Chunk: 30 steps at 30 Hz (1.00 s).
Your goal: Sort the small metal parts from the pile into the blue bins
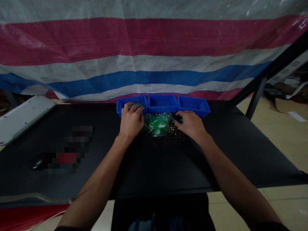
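My left hand [132, 121] reaches over the front of the left blue bin [118, 109], back of the hand up and fingers apart. Just beyond its fingertips shows a green plastic packet [137, 105] inside that bin; I see no firm grip on it. In front of the bins lies a heap of clear green packets [157, 123], with loose dark brass-coloured screws [172, 136] beside and below it. My right hand [191, 124] is at the heap's right edge, thumb and forefinger bent but apart, with a small bluish bit showing in the gap between them.
Middle blue bin [163, 103] and right blue bin [204, 108] continue the row along the back of the black table [154, 173]. Behind hangs a striped tarp [154, 38]. A white panel [26, 117] and a blurred-out patch [69, 150] lie left; a black frame leg [255, 99] stands right.
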{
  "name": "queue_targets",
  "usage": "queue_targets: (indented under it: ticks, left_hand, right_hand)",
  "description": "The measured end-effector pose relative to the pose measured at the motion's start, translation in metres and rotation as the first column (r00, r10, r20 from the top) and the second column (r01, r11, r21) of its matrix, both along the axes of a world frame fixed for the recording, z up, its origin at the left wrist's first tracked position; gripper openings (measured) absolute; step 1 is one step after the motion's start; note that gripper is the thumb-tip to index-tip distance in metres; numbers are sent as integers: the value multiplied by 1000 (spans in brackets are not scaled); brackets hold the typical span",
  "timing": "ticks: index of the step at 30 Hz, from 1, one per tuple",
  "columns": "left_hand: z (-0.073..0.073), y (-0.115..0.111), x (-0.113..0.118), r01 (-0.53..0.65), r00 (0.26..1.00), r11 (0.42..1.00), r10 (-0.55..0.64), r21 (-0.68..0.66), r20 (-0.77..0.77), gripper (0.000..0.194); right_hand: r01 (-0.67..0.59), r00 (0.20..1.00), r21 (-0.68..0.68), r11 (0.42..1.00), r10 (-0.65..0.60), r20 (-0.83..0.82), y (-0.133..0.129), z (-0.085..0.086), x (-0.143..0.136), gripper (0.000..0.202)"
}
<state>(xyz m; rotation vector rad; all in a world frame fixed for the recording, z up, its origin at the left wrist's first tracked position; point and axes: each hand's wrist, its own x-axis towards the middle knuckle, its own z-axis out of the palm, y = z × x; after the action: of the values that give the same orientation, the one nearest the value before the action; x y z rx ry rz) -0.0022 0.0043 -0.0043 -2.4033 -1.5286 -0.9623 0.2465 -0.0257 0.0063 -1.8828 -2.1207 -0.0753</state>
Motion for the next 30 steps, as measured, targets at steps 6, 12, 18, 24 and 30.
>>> queue_targets:
  ticks: [6, 12, 18, 24, 30]
  left_hand:
    - [-1, -2, 4, 34, 999, 999, -34, -10, 3, 31]
    - [-1, -2, 5, 30, 1000, 1000, -30, 2, -4, 29]
    - [-1, -3, 5, 30, 1000, 1000, -30, -6, 3, 27]
    - [2, -5, 6, 49, 998, 998, -50, 36, 36, 26]
    - [10, -11, 17, 241, 942, 967, -254, 83, 219, 20]
  right_hand:
    - [-44, 998, -37, 998, 43, -44, 3, -9, 15, 32]
    - [-26, 997, -54, 998, 22, -70, 6, -12, 29, 44]
    - [-7, 963, -85, 996, -16, -268, 12, -15, 23, 40]
    - [-2, 887, 22, 1000, 12, -462, 10, -2, 13, 17]
    - [-106, 626, 81, 991, 130, -769, 6, 13, 2, 27]
